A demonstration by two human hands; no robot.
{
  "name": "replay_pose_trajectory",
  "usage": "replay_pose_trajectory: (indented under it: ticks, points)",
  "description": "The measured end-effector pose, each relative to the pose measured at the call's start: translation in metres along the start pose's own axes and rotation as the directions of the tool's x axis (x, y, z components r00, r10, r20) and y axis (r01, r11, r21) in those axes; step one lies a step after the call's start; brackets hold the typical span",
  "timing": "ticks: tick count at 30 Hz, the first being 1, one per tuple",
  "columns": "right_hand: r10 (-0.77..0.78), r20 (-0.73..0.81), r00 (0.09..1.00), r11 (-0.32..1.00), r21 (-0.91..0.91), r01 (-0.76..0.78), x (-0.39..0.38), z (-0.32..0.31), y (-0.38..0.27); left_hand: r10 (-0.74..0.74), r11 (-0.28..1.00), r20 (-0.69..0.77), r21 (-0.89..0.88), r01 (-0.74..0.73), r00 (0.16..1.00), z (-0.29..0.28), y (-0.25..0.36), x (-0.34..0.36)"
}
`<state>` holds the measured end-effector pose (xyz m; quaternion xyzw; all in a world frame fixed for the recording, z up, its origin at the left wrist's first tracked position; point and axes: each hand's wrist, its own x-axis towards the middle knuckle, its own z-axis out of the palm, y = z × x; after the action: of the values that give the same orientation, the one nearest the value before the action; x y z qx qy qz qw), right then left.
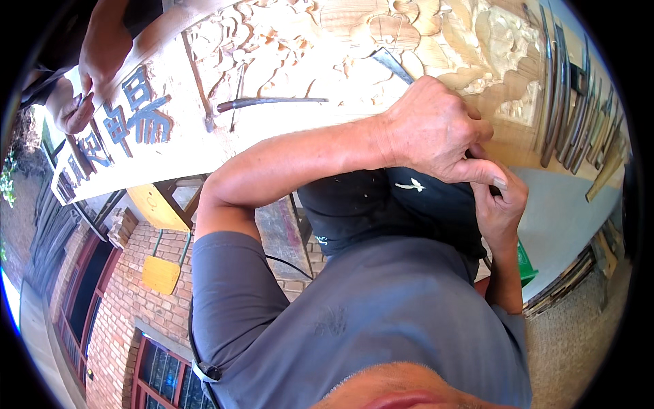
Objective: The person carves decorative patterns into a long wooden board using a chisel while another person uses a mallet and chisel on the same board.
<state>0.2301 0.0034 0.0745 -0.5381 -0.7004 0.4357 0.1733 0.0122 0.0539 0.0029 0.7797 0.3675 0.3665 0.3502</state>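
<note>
One pale carved wooden panel on the bench, one thin metal chisel on it, your left hand fisted around the chisel, your right hand curled just under, touching.

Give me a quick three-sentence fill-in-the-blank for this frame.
1. The left hand grips a ___ whose blade meets the carved wooden panel.
2. The characters cut into the board under another person's hand are painted ___.
3. A row of carving tools lies at the picture's ___ edge.
Missing words: chisel; blue; right.
</note>
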Motion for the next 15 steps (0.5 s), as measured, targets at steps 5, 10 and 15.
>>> replay_pose_trajectory:
  ticks: [5,10,15]
  points:
    - [-0.105,-0.022,0.994,0.994,-0.041,0.104,0.016,-0.012,0.008,-0.039,0.999,0.054,0.017,0.038,0.998,0.000,-0.001,0.006]
    - [-0.340,0.075,0.937,0.878,-0.332,0.345,0.015,-0.026,-0.005,0.303,0.951,-0.169,0.112,-0.287,0.938,-0.013,-0.003,-0.001]
    - [-0.170,-0.138,0.976,0.982,-0.100,0.157,-0.043,0.013,-0.005,0.509,0.860,-0.118,0.093,-0.501,0.852,-0.002,0.004,-0.011]
